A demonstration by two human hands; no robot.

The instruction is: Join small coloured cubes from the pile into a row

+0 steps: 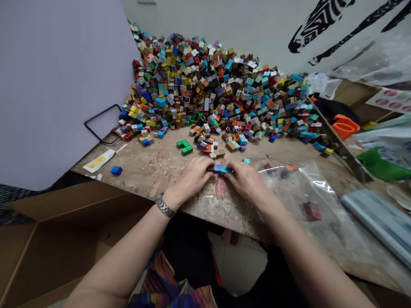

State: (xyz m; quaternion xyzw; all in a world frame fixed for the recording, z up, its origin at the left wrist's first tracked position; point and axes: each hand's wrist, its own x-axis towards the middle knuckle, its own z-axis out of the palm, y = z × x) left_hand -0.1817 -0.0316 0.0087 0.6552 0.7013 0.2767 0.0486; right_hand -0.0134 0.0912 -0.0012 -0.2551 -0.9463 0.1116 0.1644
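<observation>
Hands, left (pixel 196 173) and right (pixel 244 176) of mine, pinching a short row of blue cubes (pixel 221 169) between my fingertips, long axis running side to side, low over scuffed board (pixel 160 171), crinkly clear plastic (pixel 298 188) at right, patterned block heap (pixel 205 85) behind.

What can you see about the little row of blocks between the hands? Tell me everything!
The little row of blocks is short and lies sideways. Its middle is blue, turning lighter blue toward the right hand, with a brownish bit beside the left hand. The blocks have flat faces and look like hard plastic, though I can't be sure. Fingers of both hands pinch its ends, hiding parts of it. It is over the worn brown tabletop; I can't tell if it touches.
</observation>
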